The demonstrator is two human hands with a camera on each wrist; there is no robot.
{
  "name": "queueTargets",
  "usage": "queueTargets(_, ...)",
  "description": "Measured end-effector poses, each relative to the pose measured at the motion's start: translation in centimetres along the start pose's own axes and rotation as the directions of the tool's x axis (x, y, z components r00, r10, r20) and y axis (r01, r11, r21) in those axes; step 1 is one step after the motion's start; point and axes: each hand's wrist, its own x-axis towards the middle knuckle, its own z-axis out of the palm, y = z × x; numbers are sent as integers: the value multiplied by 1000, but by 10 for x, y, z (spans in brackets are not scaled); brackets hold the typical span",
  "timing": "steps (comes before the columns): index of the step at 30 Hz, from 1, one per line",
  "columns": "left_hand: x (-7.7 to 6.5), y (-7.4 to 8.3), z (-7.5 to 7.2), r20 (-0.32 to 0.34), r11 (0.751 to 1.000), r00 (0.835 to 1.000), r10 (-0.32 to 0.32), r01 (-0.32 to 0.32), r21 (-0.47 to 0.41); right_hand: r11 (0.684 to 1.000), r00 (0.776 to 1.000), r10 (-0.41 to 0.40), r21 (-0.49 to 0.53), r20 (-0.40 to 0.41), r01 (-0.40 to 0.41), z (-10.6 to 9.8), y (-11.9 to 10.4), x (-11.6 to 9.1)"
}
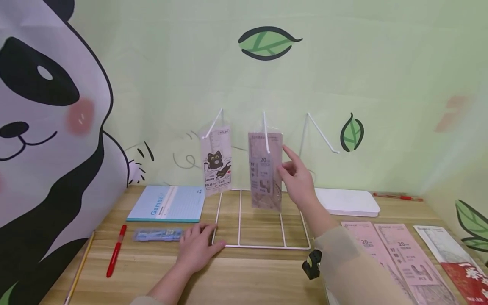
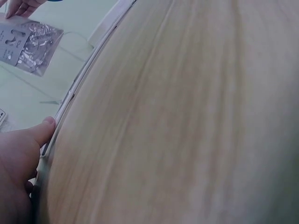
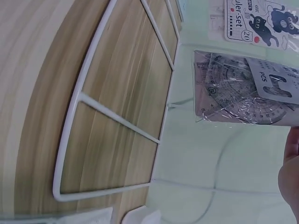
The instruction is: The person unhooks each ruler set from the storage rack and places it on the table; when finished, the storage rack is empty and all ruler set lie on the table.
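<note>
Head view: by the look of it, roughly half is done. A ruler-set packet (image 1: pixel 217 165) hangs on the left hook and a pink packet (image 1: pixel 262 180) seems threaded on the middle one, its edge pinched between the right hand's (image 1: pixel 299 180) fingers; the right hook (image 1: pixel 322 135) is bare, and more packets (image 1: pixel 414 260) lie by the surface's (image 1: pixel 259 275) right edge. The left hand's (image 1: pixel 196 248) fingers are apart, on the rack's (image 1: pixel 239 220) near-left corner.

Left wrist view: the thumb touches the rod.

Right wrist view: the right fingers are mostly cut off.
</note>
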Motion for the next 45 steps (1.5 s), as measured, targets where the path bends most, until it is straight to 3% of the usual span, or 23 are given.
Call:
queueTargets(6, -1, -3, 0, -4, 1000, 1000, -6, 6, -3, 997, 997, -61, -50, 55, 64, -9, -4, -8)
queueTargets(14, 0, -1, 0, -7, 1000, 1000, 11, -11, -1, 997, 993, -61, -30, 101, 65, -22, -5, -23)
queueTargets(23, -1, 2, 0, 3, 1000, 1000, 4, -4, 5, 992, 991, -107, -64, 81, 113, -39, -5, -32)
queueTargets(31, 0, 1, 1, 6, 1000, 1000, -3, 3, -4, 988, 986, -135, -66, 97, 141, -42, -15, -38)
queueTargets(45, 0, 1, 2, 8, 1000, 1000, 3, -3, 16, 960, 960, -244, -107, 139, 259, -57, -22, -54)
